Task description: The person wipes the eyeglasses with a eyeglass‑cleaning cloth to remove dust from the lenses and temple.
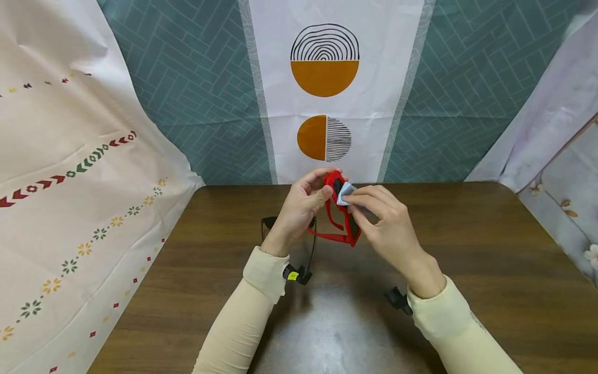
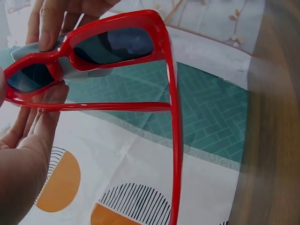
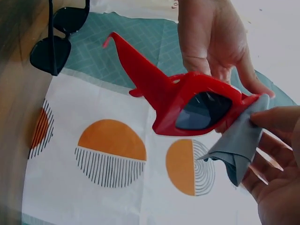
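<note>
Red-framed sunglasses (image 1: 351, 236) with dark lenses are raised above the table, their temples unfolded. My left hand (image 1: 299, 208) grips one end of the frame, with the thumb on the near side. My right hand (image 1: 385, 221) pinches a folded light grey-blue cloth (image 1: 344, 194) against the lens at that same end. In the right wrist view the cloth (image 3: 236, 140) wraps over the end of the red frame (image 3: 161, 122) and hangs down in folds. Behind the bridge in the left wrist view, part of the cloth (image 2: 89, 74) shows beside my right fingers.
A pair of black sunglasses (image 3: 51, 51) lies on the brown wooden table (image 1: 467, 249), partly hidden behind my left forearm in the head view. Patterned cloth (image 1: 210, 93) hangs along the table's back edge, and more fabric (image 1: 70, 182) borders the left side.
</note>
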`<state>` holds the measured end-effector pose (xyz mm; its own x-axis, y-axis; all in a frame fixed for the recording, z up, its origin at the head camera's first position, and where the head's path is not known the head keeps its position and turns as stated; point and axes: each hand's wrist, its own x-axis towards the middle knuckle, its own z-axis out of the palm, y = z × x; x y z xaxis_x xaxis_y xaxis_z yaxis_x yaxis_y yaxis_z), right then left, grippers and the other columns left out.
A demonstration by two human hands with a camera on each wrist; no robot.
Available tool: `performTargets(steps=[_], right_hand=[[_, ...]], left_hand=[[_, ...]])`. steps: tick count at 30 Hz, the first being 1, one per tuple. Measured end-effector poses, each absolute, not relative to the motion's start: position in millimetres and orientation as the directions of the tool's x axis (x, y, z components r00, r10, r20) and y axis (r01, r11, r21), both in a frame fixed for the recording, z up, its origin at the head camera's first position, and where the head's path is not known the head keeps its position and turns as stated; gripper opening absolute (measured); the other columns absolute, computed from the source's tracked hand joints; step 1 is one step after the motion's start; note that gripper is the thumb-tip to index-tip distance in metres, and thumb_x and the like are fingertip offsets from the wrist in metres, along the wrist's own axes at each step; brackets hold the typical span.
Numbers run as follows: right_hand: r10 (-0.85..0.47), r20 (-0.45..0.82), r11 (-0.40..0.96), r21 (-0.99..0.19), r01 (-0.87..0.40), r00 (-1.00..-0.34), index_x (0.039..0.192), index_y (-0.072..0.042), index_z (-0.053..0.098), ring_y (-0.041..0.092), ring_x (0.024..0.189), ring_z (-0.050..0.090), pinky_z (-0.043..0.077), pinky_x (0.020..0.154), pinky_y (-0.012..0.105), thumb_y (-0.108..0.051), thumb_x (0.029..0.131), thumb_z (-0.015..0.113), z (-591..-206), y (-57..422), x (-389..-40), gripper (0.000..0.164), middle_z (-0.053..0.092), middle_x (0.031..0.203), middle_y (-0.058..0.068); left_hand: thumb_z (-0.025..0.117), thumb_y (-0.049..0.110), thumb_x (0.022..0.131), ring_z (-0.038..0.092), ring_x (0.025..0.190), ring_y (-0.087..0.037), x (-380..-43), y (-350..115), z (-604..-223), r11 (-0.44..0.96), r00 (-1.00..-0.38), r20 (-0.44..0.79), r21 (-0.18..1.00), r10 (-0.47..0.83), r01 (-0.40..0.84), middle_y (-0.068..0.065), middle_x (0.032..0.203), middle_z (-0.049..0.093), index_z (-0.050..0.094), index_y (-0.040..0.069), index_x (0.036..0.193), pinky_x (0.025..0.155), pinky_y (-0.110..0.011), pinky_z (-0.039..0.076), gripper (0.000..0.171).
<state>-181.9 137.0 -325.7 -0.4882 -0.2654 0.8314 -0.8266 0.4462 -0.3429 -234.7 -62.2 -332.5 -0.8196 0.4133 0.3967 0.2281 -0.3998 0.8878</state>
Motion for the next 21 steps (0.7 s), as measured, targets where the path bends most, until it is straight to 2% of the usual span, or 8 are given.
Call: performTargets(steps=[7,14,17,21], right_hand=[[-0.316,0.781,0.437,-0.384,-0.813,-0.539,0.104,-0.002,0.08,0.022,0.099,0.065,0.047,0.093,0.011,0.017,0.078,0.082,-317,147,-180,0.032,0.073,0.102,0.008],[-0.097,0.759,0.377,-0.571,-0.729,-0.644,0.104,-0.003,0.08,0.007,0.078,0.062,0.05,0.07,0.012,0.012,0.088,0.076,-307,159,-179,0.022,0.072,0.09,0.005],[-0.027,0.752,0.379,-0.602,-0.703,-0.658,0.106,-0.002,0.08,0.006,0.077,0.062,0.051,0.071,0.013,0.008,0.09,0.076,-305,160,-178,0.019,0.071,0.088,0.006],[-0.01,0.751,0.392,-0.604,-0.694,-0.66,0.108,-0.001,0.08,0.005,0.076,0.063,0.052,0.071,0.013,0.007,0.089,0.077,-304,159,-177,0.02,0.071,0.088,0.006]], left_hand=[[0.08,0.048,0.083,0.062,0.122,-0.026,-234,-62,-329,-0.417,-0.813,0.406,0.881,0.418,0.226,-0.006,0.129,0.069,0.054,-0.003,0.145,0.112,-0.044,0.046,0.085],[0.079,0.048,0.084,0.063,0.119,-0.025,-233,-62,-326,-0.386,-0.807,0.39,0.896,0.444,0.22,-0.005,0.13,0.069,0.055,-0.001,0.146,0.109,-0.043,0.05,0.083],[0.079,0.049,0.084,0.065,0.119,-0.025,-232,-62,-326,-0.375,-0.809,0.381,0.901,0.447,0.218,-0.007,0.13,0.069,0.054,-0.001,0.147,0.109,-0.044,0.049,0.084],[0.08,0.051,0.082,0.064,0.12,-0.026,-230,-62,-326,-0.37,-0.813,0.373,0.905,0.448,0.211,-0.009,0.131,0.067,0.052,-0.003,0.148,0.11,-0.045,0.048,0.09]])
